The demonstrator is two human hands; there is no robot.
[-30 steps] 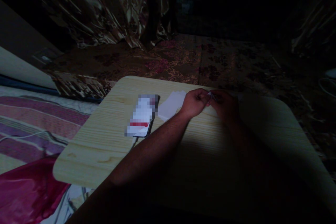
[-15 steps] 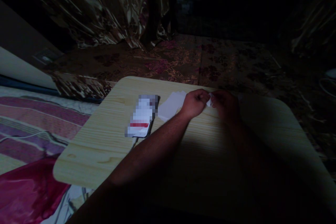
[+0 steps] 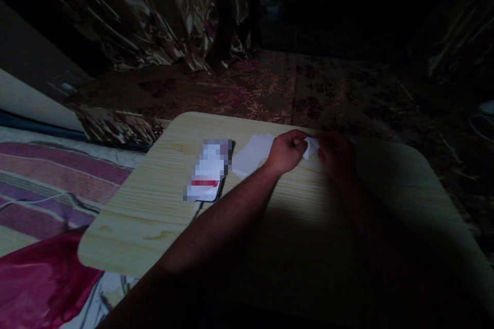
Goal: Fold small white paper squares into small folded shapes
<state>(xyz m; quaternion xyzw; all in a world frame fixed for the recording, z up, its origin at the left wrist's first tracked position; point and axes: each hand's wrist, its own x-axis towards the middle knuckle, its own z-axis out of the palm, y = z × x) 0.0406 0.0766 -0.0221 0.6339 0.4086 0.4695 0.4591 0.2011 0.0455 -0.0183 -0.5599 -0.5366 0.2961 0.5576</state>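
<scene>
Between my two hands is a small folded piece of white paper [image 3: 310,148], just above or on the wooden table [image 3: 154,226]. My left hand [image 3: 286,152] pinches its left side with thumb and fingers. On the other side, my right hand [image 3: 337,155] has its fingers closed at the paper's right edge, partly lost in shadow. Several white paper sheets [image 3: 249,157] lie fanned out just left of my left hand. A phone [image 3: 210,169], its screen blurred out, rests farther left with a cable [image 3: 197,209] at its lower end.
A bed with a striped cover [image 3: 38,169] and a shiny red cloth [image 3: 50,277] borders the table on the left. Behind it stands a ledge with flowered fabric [image 3: 231,90], below a draped curtain [image 3: 200,5]. The right side is very dark.
My right hand has shifted slightly right, and more of the folded paper shows between the hands. My left hand stays in nearly the same place.
</scene>
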